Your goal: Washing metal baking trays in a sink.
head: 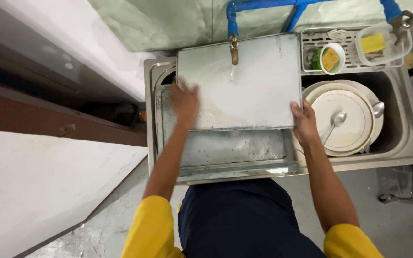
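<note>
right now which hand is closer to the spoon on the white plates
Right. The right hand grips the metal tray's right edge, just left of the spoon on the white plates. The left hand lies flat on the tray's left side, much farther away.

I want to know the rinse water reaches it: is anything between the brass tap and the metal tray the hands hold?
Nothing visible: the brass tap pours straight onto the metal tray; left hand and right hand sit off to its sides.

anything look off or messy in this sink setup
Nothing looks damaged or spilled. The big steel tray sits tilted across the left basin under the running brass tap, held at its right edge by the right hand with the left hand flat on it. Plates with spoons are stacked in the right basin.
</note>
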